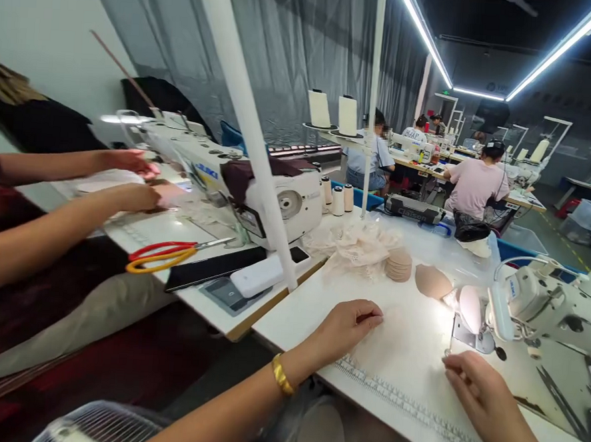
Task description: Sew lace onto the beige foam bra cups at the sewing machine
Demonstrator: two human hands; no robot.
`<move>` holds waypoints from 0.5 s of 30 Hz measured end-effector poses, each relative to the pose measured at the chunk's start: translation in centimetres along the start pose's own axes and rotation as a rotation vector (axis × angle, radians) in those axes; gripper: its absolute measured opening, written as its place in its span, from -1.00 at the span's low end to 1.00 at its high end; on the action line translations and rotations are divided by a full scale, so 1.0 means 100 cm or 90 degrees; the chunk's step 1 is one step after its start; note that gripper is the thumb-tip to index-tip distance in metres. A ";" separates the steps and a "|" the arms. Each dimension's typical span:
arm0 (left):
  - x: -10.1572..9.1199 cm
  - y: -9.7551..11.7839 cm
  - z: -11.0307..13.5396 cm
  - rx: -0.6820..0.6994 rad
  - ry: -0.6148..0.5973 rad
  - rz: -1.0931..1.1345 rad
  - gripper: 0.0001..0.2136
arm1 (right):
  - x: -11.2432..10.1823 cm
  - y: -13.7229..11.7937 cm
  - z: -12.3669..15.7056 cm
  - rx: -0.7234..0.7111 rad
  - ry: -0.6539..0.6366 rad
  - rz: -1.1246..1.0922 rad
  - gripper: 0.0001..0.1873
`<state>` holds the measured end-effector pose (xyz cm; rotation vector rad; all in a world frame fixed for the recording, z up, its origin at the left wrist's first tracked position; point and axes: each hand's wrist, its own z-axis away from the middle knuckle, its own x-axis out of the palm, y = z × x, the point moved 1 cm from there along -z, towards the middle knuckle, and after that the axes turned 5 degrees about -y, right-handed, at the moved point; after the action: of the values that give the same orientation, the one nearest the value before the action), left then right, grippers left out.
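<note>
My left hand is over the white sewing table with thumb and fingers pinched at the edge of a thin sheer beige fabric piece, which barely stands out from the tabletop. Beside the sewing machine's lit needle plate, my right hand has its fingertips pressed together; what they hold, if anything, cannot be made out. A pale oval cup piece rests against the machine near the needle. Behind it lie a beige cup piece and a stack of round beige pieces.
Crumpled lace lies at the back of the table. Black scissors lie at right, and a ruler strip runs along the front edge. A white pole rises at left. A co-worker's hands work at the neighbouring machine, near red-and-yellow-handled scissors.
</note>
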<state>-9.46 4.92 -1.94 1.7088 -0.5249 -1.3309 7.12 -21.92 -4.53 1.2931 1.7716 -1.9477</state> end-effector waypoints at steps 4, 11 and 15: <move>0.026 0.012 0.002 -0.069 -0.117 0.390 -0.66 | 0.022 -0.022 -0.011 0.135 0.030 -0.349 -0.31; 0.044 0.030 -0.001 -0.157 -0.292 0.591 -0.60 | 0.015 -0.048 -0.020 0.107 0.061 -0.475 -0.53; 0.046 0.051 -0.014 -0.014 -0.266 0.405 -0.64 | -0.002 -0.048 -0.020 0.058 0.012 -0.246 -0.61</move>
<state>-5.69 -0.69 -0.21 1.0912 -1.1746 -1.1970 5.01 -18.98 -0.81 1.0569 2.0910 -2.2407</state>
